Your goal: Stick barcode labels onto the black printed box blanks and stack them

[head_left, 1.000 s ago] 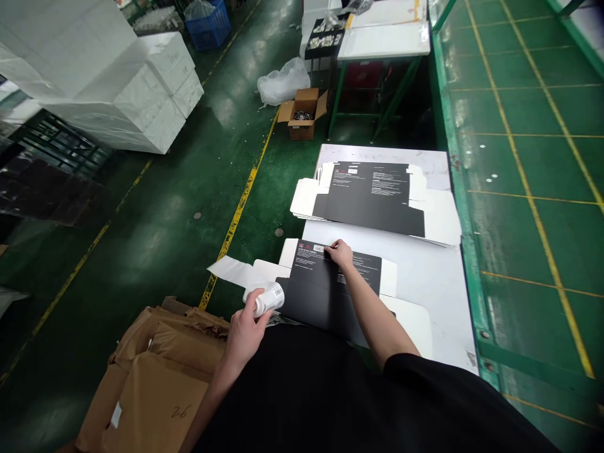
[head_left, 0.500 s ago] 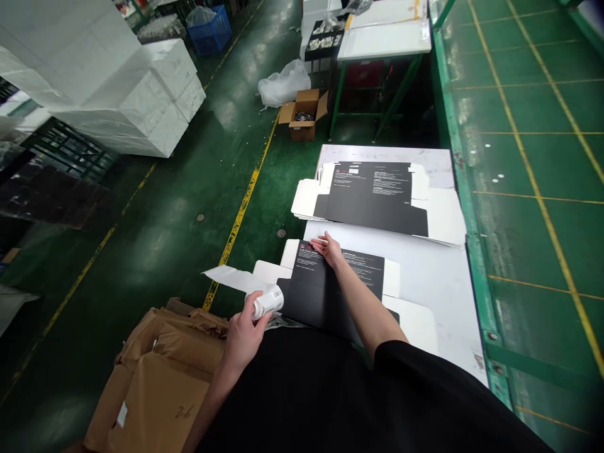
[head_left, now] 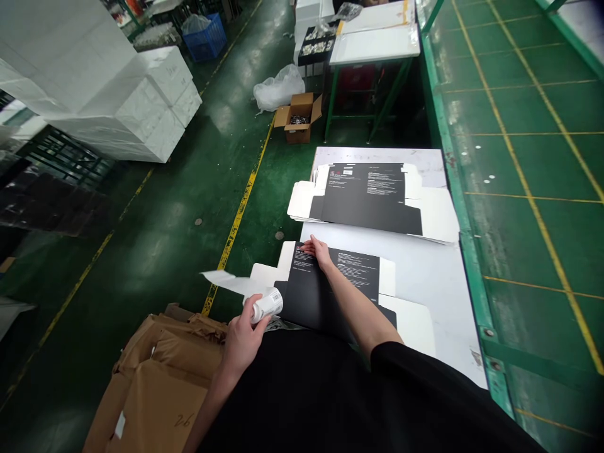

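Note:
My left hand [head_left: 245, 333] is closed around a roll of white labels [head_left: 270, 303] with barcode print on it. A strip of white backing paper [head_left: 226, 281] trails from the roll out to the left. My right hand [head_left: 318, 250] lies with its fingers stretched out on the upper left corner of a flat black-and-white carton [head_left: 309, 292], over its printed text. Whatever is under those fingers is hidden. Farther back on the white table [head_left: 438, 270] lies a stack of like flat cartons [head_left: 365, 201], the top one bearing a small white label [head_left: 348, 171].
Brown cardboard [head_left: 160, 390] is piled at the lower left. An open brown box [head_left: 298, 129] and a plastic bag [head_left: 279, 88] sit on the floor beyond the table. A green metal rail [head_left: 465, 251] borders the table's right side. White wrapped blocks [head_left: 160, 107] stand at the left.
The view has shifted slightly. My right hand has slid a little to the left on the near carton, and its fingers look flatter. My left hand still holds the label roll.

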Available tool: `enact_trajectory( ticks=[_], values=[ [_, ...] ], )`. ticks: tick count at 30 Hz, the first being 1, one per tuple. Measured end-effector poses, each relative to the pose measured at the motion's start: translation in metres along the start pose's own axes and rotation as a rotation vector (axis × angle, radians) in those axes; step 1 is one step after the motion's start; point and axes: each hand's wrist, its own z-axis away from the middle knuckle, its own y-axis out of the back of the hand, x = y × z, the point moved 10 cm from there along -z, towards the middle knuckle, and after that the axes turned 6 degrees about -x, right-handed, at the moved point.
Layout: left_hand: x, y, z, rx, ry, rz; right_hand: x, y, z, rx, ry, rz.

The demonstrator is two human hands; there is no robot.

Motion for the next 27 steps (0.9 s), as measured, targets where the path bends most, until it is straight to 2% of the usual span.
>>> enact_trajectory(
  ticks=[2,6,9,12,14,16,21,27],
  values=[
    [0.0,0.0,-0.001,0.005,-0.007,0.005,-0.01,0.018,-0.005,0.083,0.029,0.043],
    [-0.002,0.0,-0.001,0.002,-0.001,-0.001,-0.044,0.072,-0.014,0.283,0.122,0.207],
    [-0.002,-0.001,-0.001,-0.01,0.016,-0.013,-0.065,0.092,-0.01,0.289,0.169,0.439],
    [0.002,-0.003,-0.002,-0.042,0.022,-0.006,-0.068,0.083,0.001,0.111,0.179,0.721],
    [0.006,-0.005,-0.004,-0.058,0.019,0.006,-0.06,0.074,0.011,-0.024,0.158,0.896],
    [0.009,-0.007,-0.007,-0.063,0.015,0.022,-0.051,0.071,0.019,-0.101,0.131,1.046],
    [0.012,-0.013,-0.014,-0.047,0.01,0.041,-0.049,0.065,0.024,-0.141,0.122,1.323],
    [0.0,-0.024,-0.024,-0.039,0.006,0.059,-0.076,0.055,0.026,-0.061,0.193,1.526]
  ],
)
